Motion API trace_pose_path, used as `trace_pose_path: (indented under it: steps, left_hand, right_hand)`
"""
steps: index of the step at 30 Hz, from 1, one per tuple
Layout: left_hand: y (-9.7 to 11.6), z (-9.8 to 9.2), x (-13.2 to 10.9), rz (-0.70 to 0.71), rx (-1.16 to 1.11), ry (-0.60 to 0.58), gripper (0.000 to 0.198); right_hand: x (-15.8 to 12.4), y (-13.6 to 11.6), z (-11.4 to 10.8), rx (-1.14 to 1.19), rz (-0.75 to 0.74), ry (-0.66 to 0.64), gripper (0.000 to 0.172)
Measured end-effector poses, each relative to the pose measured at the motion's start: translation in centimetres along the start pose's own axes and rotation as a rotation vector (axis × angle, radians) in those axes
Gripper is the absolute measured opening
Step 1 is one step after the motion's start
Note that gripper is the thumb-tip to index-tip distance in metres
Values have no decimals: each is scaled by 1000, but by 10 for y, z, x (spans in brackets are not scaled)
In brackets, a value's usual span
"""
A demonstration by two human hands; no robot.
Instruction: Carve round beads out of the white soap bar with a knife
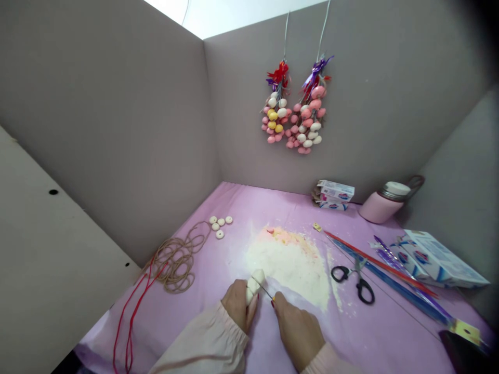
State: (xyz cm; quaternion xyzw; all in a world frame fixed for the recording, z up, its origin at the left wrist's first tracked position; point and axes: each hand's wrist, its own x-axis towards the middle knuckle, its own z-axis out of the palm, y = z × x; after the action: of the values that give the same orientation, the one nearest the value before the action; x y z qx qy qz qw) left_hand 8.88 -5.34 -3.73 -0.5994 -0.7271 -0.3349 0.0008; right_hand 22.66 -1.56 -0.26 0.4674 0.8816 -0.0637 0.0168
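Observation:
My left hand (pixel 237 307) is closed around a pale, oblong white piece (pixel 254 283) that sticks up out of the fist. My right hand (pixel 297 328) is pinched on a thin wire or thread (pixel 263 288) that runs across to the white piece. Both hands hover low over the pink table cover (pixel 218 322), at the near edge of a heap of whitish-yellow shavings (pixel 290 262). Both wrists wear pale pink sleeves.
Black-handled scissors (pixel 355 283) lie right of the shavings, with red and blue-purple strips (pixel 385 272) beyond. Coiled tan cord (pixel 177 259) and red string (pixel 130 317) lie left, near small white beads (pixel 220 224). Boxes (pixel 334 195), a pink bottle (pixel 384 202), a printed box (pixel 440 259). Two bead clusters (pixel 296 117) hang on the wall.

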Motion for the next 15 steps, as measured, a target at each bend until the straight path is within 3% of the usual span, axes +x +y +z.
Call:
trace_pose_path:
  steps: [15]
  left_hand:
    - [-1,-4,3,-1,-29,-45,21]
  right_hand:
    - [15,3,2,12,-67,23,17]
